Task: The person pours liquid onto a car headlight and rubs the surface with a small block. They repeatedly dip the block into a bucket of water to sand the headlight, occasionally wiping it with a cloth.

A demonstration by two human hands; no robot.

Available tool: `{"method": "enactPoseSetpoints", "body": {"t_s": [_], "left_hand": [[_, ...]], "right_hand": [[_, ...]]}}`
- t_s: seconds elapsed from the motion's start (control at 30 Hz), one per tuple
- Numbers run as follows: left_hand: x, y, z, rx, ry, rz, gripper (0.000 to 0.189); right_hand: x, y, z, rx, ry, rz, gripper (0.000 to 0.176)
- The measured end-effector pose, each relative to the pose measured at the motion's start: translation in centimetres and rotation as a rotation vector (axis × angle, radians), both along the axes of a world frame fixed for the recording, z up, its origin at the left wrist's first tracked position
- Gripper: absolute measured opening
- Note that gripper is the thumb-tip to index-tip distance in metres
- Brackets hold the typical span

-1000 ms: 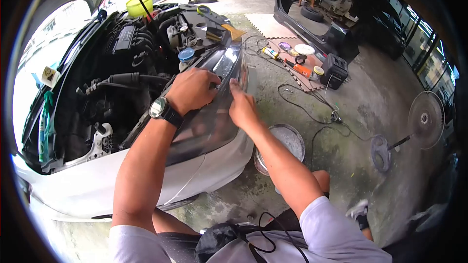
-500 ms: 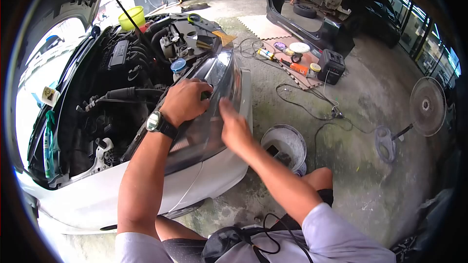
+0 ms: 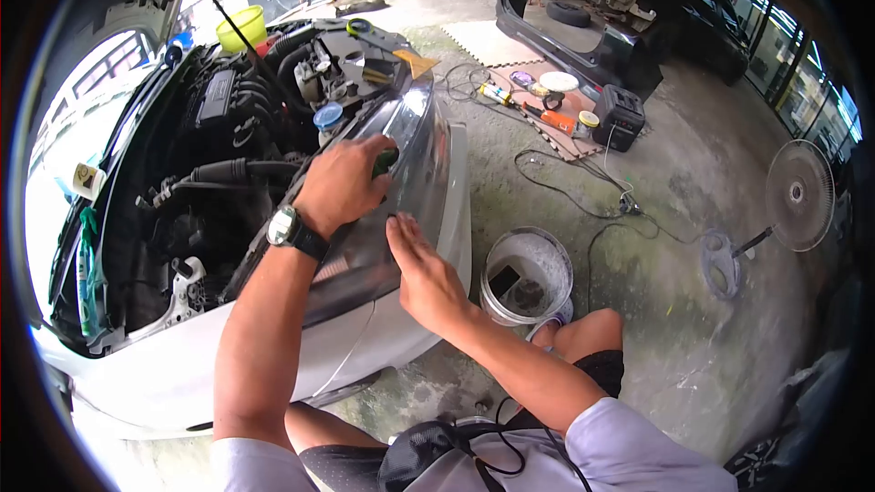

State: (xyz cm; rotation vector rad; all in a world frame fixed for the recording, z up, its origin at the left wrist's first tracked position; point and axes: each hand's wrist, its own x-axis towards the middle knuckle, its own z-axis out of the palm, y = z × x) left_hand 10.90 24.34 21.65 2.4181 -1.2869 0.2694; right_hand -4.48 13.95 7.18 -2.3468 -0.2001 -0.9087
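My left hand (image 3: 342,184), wearing a wristwatch (image 3: 284,226), is curled over the upper inner edge of the car's headlight (image 3: 412,150). Between its thumb and fingers shows a small dark green object (image 3: 386,161), mostly covered by the hand; I cannot tell its kind. Lower on the same lens is my right hand (image 3: 427,278), its fingers stretched out and held side by side, tips right at the lens surface. It holds nothing. Around the lamp run the white bumper (image 3: 273,360) and fender of the car.
Left of my hands lies the open engine bay (image 3: 219,137), with a blue-capped reservoir (image 3: 328,116) and a yellow bucket (image 3: 241,29). A white bucket (image 3: 558,260) stands by my leg. Cables, a black power box (image 3: 620,117), an orange tool (image 3: 558,121) and a fan (image 3: 797,193) are at right.
My right hand has moved down and left over the headlight, its fingers now extended. My left hand has shifted slightly, showing more of the green object. The view has moved a little.
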Motion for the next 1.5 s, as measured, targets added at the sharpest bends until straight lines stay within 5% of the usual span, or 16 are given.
{"method": "enactPoseSetpoints", "body": {"t_s": [0.23,0.33,0.47,0.63,0.87,1.07,1.27,1.5], "left_hand": [[0.9,0.3,-0.5,0.074,-0.043,-0.074,0.057],[2.2,1.8,-1.5,0.077,-0.126,-0.236,0.064],[2.4,1.4,0.2,0.134,0.074,-0.269,0.067],[1.0,0.6,0.1,0.116,0.023,-0.068,0.056],[1.0,0.4,-0.2,0.09,-0.002,-0.019,0.053],[1.0,0.4,-0.4,0.002,-0.032,-0.04,0.054],[1.4,0.4,-0.5,0.066,0.009,-0.003,0.055],[1.2,0.4,-0.3,0.021,0.005,-0.008,0.056]], "right_hand": [[9.3,-8.5,1.7,0.194,0.181,-0.101,0.06],[5.8,-4.9,0.1,0.066,-0.016,-0.068,0.063],[1.1,-1.5,0.2,0.008,0.015,-0.011,0.066],[8.7,-7.6,1.4,0.032,0.091,-0.097,0.065],[0.7,-0.9,0.6,0.021,0.019,0.007,0.065],[9.3,-6.9,2.0,0.079,0.056,-0.089,0.059],[0.1,-0.8,0.8,0.024,0.022,0.049,0.07],[8.7,-6.8,1.8,0.045,0.061,-0.075,0.061]]}}
